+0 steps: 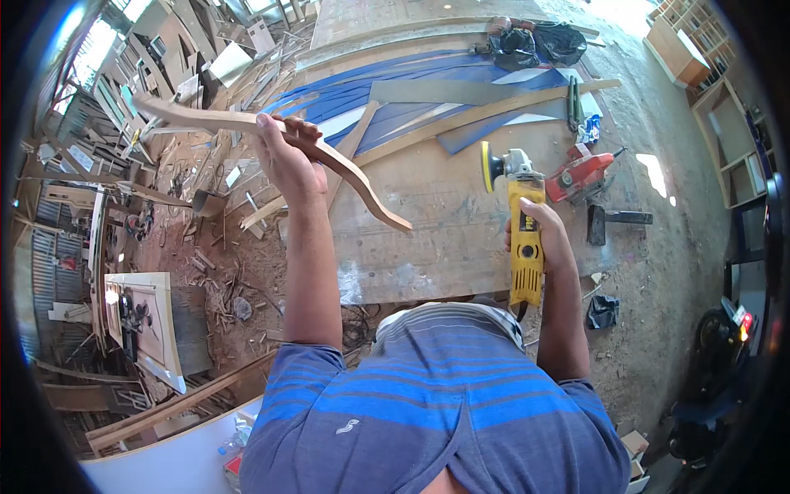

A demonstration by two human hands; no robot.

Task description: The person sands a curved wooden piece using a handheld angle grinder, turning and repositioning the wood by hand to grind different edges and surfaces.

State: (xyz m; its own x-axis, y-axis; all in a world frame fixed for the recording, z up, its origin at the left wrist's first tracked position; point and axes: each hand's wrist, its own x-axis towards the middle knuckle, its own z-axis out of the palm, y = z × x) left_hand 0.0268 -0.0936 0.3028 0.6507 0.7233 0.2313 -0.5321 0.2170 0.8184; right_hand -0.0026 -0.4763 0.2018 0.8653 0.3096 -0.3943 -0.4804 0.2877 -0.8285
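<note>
My left hand [288, 156] is wrapped round the middle of a curved wooden piece [362, 183], holding it up above the left side of the workbench [395, 272]. One end of the piece points to the far left, the other slants down to the right. In my right hand [545, 235] is a yellow angle grinder [527, 251], gripped by its body and held upright over the bench. Its head carries a yellow-edged disc [487, 167] that faces left, apart from the wood. Whether the disc is spinning I cannot tell.
A red power tool [583, 175] and a hammer [617, 221] lie on the bench's right side. Blue sheeting [395, 86], wooden strips [485, 111] and black plastic bags [559, 43] cover its back. Scrap wood [177, 62] litters the floor at left. A motorcycle [720, 329] stands at right.
</note>
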